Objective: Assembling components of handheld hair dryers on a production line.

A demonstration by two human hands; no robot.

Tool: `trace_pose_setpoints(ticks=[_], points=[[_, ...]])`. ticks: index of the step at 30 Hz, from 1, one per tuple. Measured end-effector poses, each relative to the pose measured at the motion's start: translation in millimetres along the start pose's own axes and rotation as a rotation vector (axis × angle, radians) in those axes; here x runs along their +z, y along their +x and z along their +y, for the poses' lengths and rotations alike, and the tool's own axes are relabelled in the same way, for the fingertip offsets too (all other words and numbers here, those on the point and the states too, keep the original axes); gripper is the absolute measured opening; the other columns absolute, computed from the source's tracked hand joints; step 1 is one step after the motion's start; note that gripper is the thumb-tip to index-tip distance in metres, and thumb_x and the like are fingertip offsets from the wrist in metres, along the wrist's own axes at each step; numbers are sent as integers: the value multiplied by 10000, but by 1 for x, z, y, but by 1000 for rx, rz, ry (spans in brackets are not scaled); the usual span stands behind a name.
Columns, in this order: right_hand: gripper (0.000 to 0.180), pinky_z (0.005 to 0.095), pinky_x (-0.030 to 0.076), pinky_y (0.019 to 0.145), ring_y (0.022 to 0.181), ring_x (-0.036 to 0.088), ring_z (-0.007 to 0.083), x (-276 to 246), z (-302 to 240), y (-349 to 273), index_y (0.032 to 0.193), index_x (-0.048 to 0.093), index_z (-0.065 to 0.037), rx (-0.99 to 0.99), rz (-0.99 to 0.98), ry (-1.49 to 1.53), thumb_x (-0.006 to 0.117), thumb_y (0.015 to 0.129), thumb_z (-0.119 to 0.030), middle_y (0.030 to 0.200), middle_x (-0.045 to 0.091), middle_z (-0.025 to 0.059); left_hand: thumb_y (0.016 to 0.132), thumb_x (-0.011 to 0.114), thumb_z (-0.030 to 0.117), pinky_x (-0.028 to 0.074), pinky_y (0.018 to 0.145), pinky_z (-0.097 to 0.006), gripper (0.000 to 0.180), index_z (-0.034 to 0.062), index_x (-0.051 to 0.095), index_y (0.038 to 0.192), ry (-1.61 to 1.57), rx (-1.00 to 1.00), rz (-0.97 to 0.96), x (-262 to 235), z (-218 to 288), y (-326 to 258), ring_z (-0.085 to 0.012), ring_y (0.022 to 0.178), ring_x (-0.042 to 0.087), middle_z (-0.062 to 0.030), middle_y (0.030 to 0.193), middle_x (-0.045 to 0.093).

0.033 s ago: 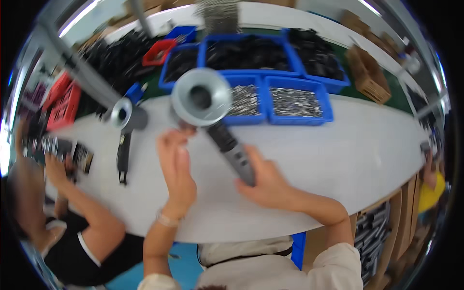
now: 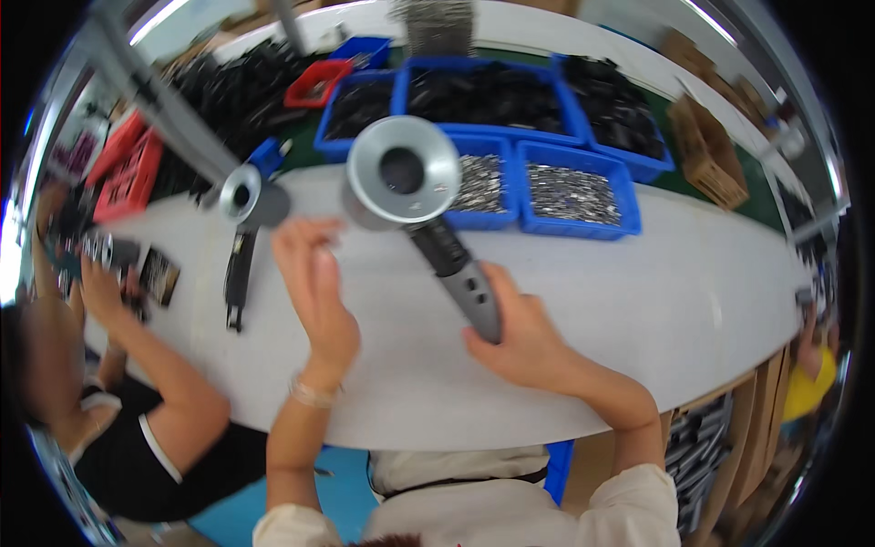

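A grey hair dryer (image 2: 472,290) is held up over the white table by its handle, gripped in my right hand (image 2: 524,342). Its round silvery head (image 2: 437,178) faces me, with a dark hole in the middle. My left hand (image 2: 314,296) hovers to the left of the dryer, fingers raised and apart, touching nothing. Left of that hand lies a second hair dryer (image 2: 269,205) on the table. Its handle (image 2: 238,278) is black, without a grey cover.
Blue bins (image 2: 627,228) of small metal parts and black pieces line the table's (image 2: 620,301) far side. Red baskets (image 2: 118,205) and a cardboard box (image 2: 702,159) flank them. At left, a co-worker's hand (image 2: 100,292) works beside another dryer. Grey parts fill a box (image 2: 697,456) at lower right.
My left hand has moved left, away from the dryer's head. The dryer in my right hand appears slightly further right, along with the whole view's shift.
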State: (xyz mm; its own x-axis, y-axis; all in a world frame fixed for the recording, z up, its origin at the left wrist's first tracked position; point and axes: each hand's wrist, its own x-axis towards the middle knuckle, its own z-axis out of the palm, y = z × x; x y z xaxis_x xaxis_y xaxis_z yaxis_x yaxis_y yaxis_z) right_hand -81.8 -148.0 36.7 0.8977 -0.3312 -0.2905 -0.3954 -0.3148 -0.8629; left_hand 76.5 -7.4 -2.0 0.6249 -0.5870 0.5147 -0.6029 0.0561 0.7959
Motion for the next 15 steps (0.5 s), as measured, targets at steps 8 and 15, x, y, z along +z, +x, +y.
trace_pose_setpoints(ticks=[8, 15], points=[[610, 451, 492, 644, 723, 642, 428, 17, 8, 0, 1330, 325, -57, -113, -289, -125, 625, 800, -86, 872, 629, 253, 830, 417, 511, 505, 802, -305, 629, -48, 652, 997, -482, -120, -280, -53, -23, 36, -222, 872, 663, -157, 940, 687], [583, 455, 515, 625, 693, 636, 456, 35, 4, -2, 1293, 309, -8, -62, -296, -156, 622, 805, -71, 861, 627, 279, 855, 475, 400, 517, 710, -284, 489, -46, 653, 947, -534, -107, -334, -34, -30, 15, -185, 782, 662, -129, 857, 688]])
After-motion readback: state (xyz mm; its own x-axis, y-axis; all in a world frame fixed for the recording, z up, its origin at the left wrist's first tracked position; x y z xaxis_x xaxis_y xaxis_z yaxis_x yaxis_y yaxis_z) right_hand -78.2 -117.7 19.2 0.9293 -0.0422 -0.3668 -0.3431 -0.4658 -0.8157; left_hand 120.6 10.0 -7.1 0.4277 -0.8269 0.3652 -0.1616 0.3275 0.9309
